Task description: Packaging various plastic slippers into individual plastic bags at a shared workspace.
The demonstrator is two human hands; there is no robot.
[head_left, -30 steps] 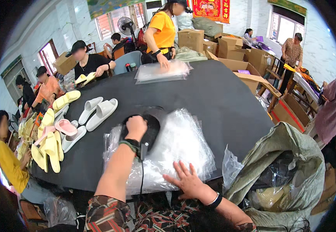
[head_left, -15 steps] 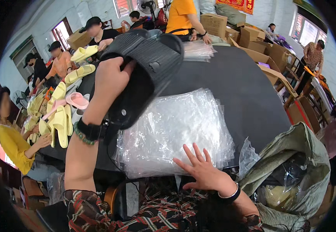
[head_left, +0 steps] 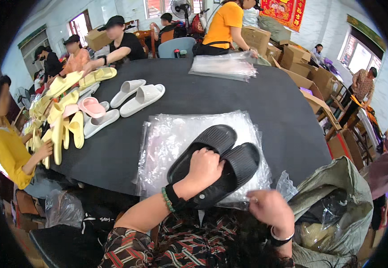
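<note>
Presently, we list one pair of black slippers (head_left: 244,161), situated over a stack of clear plastic bags (head_left: 158,147) on the dark table (head_left: 287,116); whether it rests on the stack or hangs just above, we cannot tell. Axis: oblique, heels toward the wearer and to the left, toes away and to the right, the two side by side. Left hand (head_left: 205,169): the nearer, bent closed on the pair at the foot openings, fingers in the left slipper, thumb toward its fellow. Right hand (head_left: 272,207): apart from the pair, to the right of its heels, by the near right corner of the bags; fingers curled, and we cannot tell whether the tips have hold of a bag's edge. From this hand the slippers lie to the left and farther off. Appearance: plain black, matching, with broad ribbed straps, rounded toes, dark footbeds and a small pale round mark near one heel.
</note>
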